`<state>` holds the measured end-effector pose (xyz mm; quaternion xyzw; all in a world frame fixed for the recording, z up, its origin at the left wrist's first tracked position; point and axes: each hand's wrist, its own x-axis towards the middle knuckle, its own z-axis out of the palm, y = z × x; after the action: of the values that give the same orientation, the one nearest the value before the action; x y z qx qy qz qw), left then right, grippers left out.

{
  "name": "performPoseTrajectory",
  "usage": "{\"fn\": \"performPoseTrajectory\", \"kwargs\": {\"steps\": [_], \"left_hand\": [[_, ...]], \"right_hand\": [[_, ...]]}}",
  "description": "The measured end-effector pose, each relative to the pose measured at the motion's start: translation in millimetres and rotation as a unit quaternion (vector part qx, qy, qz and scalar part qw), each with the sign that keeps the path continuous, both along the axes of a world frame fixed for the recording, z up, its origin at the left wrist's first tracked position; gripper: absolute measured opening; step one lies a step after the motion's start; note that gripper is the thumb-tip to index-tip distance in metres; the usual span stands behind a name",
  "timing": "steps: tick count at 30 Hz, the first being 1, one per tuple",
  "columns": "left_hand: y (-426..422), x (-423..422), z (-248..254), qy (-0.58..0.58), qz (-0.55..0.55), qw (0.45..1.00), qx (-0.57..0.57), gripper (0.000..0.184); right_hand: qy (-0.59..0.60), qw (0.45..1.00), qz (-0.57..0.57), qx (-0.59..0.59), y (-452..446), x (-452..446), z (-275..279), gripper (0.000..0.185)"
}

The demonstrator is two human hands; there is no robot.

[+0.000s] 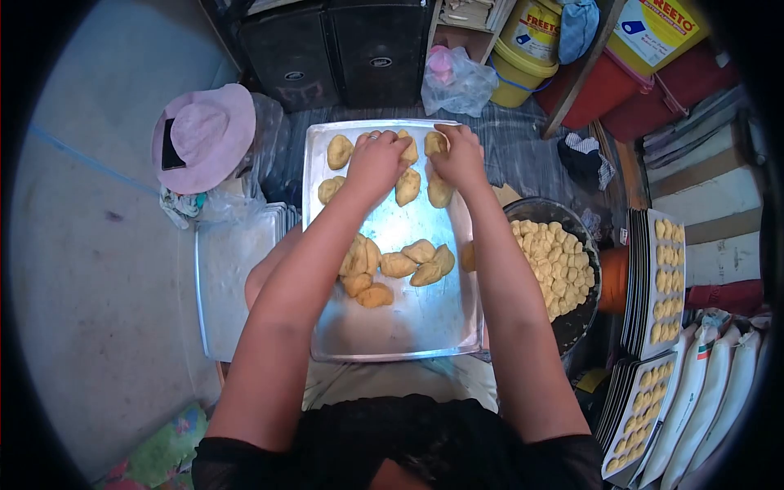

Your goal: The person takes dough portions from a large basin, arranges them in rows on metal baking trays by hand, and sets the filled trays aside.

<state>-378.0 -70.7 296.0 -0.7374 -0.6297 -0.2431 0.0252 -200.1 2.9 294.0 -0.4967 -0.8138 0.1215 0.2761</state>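
The grip of the left hand (378, 166) and right hand (462, 162) bends over the far part of the metal tray (392, 327); whether either encloses dough, I cannot tell. Between them, nearer the left, one dough piece (407, 188) lies lengthwise away from the body.

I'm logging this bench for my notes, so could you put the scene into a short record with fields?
Surface: metal tray in front of the person
Left hand: fingers at the far middle dough piece; grip partly hidden
Right hand: fingers over the far right dough piece; whether the grip is closed is unclear
Near half of tray: loose cluster of dough lumps
Right of tray: dark basin heaped with small dough balls
Left of tray: stacked trays; pink hat beyond
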Motion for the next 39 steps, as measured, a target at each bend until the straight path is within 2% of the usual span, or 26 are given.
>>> {"fn": "performPoseTrajectory", "kwargs": {"steps": [3, 6, 8, 11, 14, 16, 18, 20, 22, 24, 25, 28, 29, 30, 33, 36, 37, 39], "left_hand": [[12.1, -2.9, -7.2, -0.004, -0.015, 1.000, -0.016, 0.032], [11.2, -7.4, -11.1, -0.004, -0.025, 1.000, 0.015, 0.033], [-2.1, -12.5, -5.8, -0.019, -0.020, 0.998, 0.058, 0.032], [-38.6, -24.8, 7.9, -0.066, 0.026, 0.997, 0.009, 0.029], [-72.8, -33.6, 11.7, -0.076, 0.058, 0.995, 0.000, 0.028], [-92.1, -36.0, 12.9, -0.085, 0.077, 0.993, 0.001, 0.028], [-108.1, -34.2, 15.4, -0.155, 0.087, 0.982, -0.061, 0.031], [-127.7, -29.5, 13.9, -0.254, 0.083, 0.954, -0.135, 0.033], [-149.1, -26.6, 10.5, -0.188, 0.022, 0.971, -0.143, 0.041], [-172.4, -19.3, 7.3, -0.130, -0.031, 0.983, -0.128, 0.047], [-181.1, -18.4, 7.3, -0.155, -0.032, 0.977, -0.145, 0.050], [-196.5, -23.9, 4.1, -0.252, -0.025, 0.947, -0.198, 0.056], [-200.9, -32.0, -6.4, -0.299, -0.016, 0.928, -0.221, 0.056], [-204.3, -39.3, -17.3, -0.346, -0.006, 0.906, -0.243, 0.056], [-204.4, -52.5, -48.8, -0.548, 0.064, 0.802, -0.230, 0.041], [-185.5, -48.3, -38.8, -0.522, 0.158, 0.833, -0.094, 0.040], [-184.0, -45.5, -36.9, -0.511, 0.189, 0.837, -0.049, 0.041], [-182.1, -45.1, -33.6, -0.342, 0.170, 0.924, -0.019, 0.043]], "right_hand": [[0.090, 0.968, 0.114, -0.207, -17.3, 6.6, 5.0, 0.049], [-0.088, 0.982, 0.155, -0.057, -63.7, 1.2, 11.6, 0.049], [-0.087, 0.984, 0.152, -0.036, -68.9, 1.2, 1.4, 0.051], [-0.058, 0.984, 0.160, -0.044, -74.3, 12.0, 15.1, 0.053], [0.033, 0.994, 0.104, -0.023, -69.2, 29.1, 4.7, 0.055], [0.030, 0.995, 0.078, -0.062, -67.3, 36.7, -2.8, 0.059], [-0.004, 0.993, 0.076, -0.093, -67.4, 38.7, -11.5, 0.061], [-0.007, 0.996, 0.069, -0.059, -78.1, 43.1, -6.8, 0.060], [0.024, 0.998, 0.060, -0.019, -96.2, 45.2, 10.6, 0.057], [0.038, 0.972, 0.167, -0.160, -120.6, 49.6, 23.4, 0.051], [0.045, 0.948, 0.219, -0.228, -129.1, 51.3, 26.5, 0.047], [-0.042, 0.920, 0.248, -0.301, -137.2, 50.9, 12.2, 0.041], [-0.014, 0.922, 0.265, -0.282, -133.3, 54.1, 4.1, 0.037], [0.039, 0.916, 0.243, -0.318, -132.5, 49.4, 8.4, 0.036], [0.213, 0.874, 0.189, -0.393, -132.2, 29.9, 7.1, 0.031], [0.258, 0.877, 0.133, -0.383, -141.3, -13.3, 14.9, 0.034], [0.186, 0.917, 0.129, -0.327, -148.3, -22.2, 10.4, 0.035], [0.040, 0.972, 0.118, -0.200, -154.9, -35.5, 1.0, 0.037]]}}
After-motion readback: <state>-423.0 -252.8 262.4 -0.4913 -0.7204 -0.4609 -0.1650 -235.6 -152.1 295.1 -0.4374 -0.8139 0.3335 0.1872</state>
